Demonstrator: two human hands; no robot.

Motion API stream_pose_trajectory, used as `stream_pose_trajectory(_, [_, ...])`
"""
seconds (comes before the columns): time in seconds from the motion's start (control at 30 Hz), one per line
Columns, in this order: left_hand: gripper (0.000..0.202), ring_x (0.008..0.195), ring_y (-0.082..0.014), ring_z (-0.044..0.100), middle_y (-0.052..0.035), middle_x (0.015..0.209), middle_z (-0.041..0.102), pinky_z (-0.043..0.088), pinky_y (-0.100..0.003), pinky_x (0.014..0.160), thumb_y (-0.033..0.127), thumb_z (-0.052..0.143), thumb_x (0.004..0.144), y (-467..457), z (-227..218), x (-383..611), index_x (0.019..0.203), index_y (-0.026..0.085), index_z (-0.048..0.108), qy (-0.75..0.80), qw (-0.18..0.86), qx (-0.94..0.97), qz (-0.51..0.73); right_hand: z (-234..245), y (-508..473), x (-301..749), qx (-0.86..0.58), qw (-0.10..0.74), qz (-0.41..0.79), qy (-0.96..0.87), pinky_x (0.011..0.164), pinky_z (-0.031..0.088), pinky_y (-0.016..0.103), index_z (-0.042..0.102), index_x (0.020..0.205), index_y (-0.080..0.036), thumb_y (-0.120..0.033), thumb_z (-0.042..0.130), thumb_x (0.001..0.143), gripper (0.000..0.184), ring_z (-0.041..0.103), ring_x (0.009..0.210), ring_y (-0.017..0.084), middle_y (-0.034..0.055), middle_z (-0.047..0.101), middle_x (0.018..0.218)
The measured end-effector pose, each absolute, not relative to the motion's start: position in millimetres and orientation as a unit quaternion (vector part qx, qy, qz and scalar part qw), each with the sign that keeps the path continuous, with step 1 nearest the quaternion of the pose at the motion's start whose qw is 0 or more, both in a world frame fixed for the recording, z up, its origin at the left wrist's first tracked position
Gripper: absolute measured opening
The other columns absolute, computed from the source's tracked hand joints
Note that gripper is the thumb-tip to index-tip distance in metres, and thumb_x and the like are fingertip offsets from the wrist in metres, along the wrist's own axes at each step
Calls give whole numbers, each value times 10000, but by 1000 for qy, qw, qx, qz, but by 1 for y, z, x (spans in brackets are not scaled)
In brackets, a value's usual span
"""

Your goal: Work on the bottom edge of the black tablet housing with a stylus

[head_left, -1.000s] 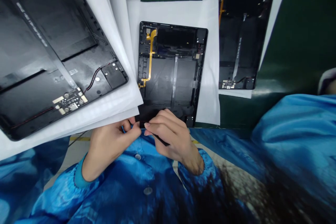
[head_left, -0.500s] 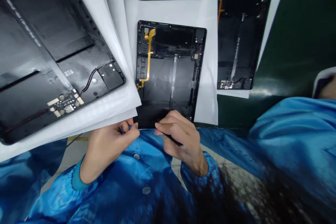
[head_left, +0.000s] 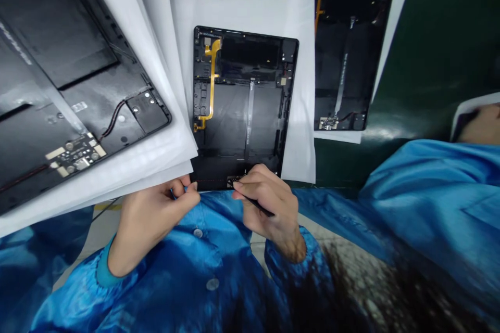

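An open tablet back housing [head_left: 228,138] lies on a white foam sheet, with a gold flex cable [head_left: 212,88] along its left side and a grey ribbon cable [head_left: 249,114] down the middle. My left hand [head_left: 156,216] is closed at its lower left corner, thumb and curled fingers pinching the edge. My right hand [head_left: 269,203] grips slim black tweezers [head_left: 255,204] over the bottom edge; their tip is hidden by the fingers. Close to those fingertips a small circuit board [head_left: 233,181] partly shows, and a thin red wire [head_left: 211,181] runs from it toward my left hand.
At left, a larger-looking tablet housing [head_left: 94,109] rests on stacked white foam sheets [head_left: 156,151], overlapping the work area. Another housing [head_left: 347,57] lies on foam at the back right of the green table [head_left: 437,62]. A co-worker's blue sleeve [head_left: 422,171] is at right.
The whole view has shifted, so things sit slightly further left. More of the small circuit board shows beside my right fingertips. Both hands keep their grips.
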State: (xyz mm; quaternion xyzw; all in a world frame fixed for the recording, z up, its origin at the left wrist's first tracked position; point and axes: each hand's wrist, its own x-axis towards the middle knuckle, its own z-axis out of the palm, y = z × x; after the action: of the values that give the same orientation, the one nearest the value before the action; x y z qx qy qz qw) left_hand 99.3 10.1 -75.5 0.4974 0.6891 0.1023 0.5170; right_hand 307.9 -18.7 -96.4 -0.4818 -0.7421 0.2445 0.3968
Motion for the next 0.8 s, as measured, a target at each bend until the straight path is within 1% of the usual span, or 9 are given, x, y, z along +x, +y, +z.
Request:
stream_pose_trajectory(0.1, [299,554,-119,588,46,510,536,394,-233,552,497,565,678,9,-76,98,558,224,567,692,511,499,106,-96,-20,309,-483,392,246,-743,581,452,322,624,991,-181,0,612,892,207,556,683,151,21,644,795])
stream_pose_trajectory(0.27, [335,506,-98,554,39,566,564,393,-225,519,504,546,667,9,-78,99,509,211,504,680,534,491,107,-97,-21,310,-480,412,248,-734,596,458,330,625,1011,-174,43,595,866,262,564,674,150,9,650,779])
stream_pose_trajectory(0.37, [329,513,-107,554,42,530,529,377,-221,501,517,550,670,8,-79,98,536,217,526,688,523,492,107,-97,-21,310,-484,408,251,-733,599,458,328,629,1018,-190,41,595,867,278,574,681,153,9,664,790])
stream_pose_trajectory(0.47, [319,516,-104,545,51,513,516,395,-218,531,505,564,713,7,-80,97,571,220,543,683,507,512,118,-97,-21,309,-482,436,267,-712,602,468,327,635,1015,-189,44,596,862,282,584,673,150,8,656,787])
stream_pose_trajectory(0.53, [327,515,-98,534,58,514,514,391,-220,540,502,569,767,5,-83,97,599,221,555,672,498,532,132,-98,-23,306,-486,460,271,-692,593,467,329,634,1015,-192,18,590,872,258,569,657,149,9,640,788])
stream_pose_trajectory(0.6, [362,504,-92,510,67,506,501,368,-227,536,529,589,821,3,-85,97,631,222,574,665,476,557,145,-99,-26,303,-496,461,257,-689,582,459,334,627,1039,-198,-27,582,887,233,553,660,159,17,625,796])
stream_pose_trajectory(0.67, [411,502,-85,488,76,501,487,354,-234,548,576,634,838,1,-88,98,645,217,579,670,435,581,155,-100,-31,299,-509,443,230,-701,580,460,338,614,1080,-198,-45,568,890,248,548,681,174,26,618,809])
stream_pose_trajectory(0.8, [473,493,-71,451,89,493,445,335,-244,576,605,703,822,-2,-91,102,638,200,544,677,366,618,161,-101,-40,294,-529,415,202,-712,596,483,347,597,1154,-192,2,533,862,357,551,715,189,42,630,847])
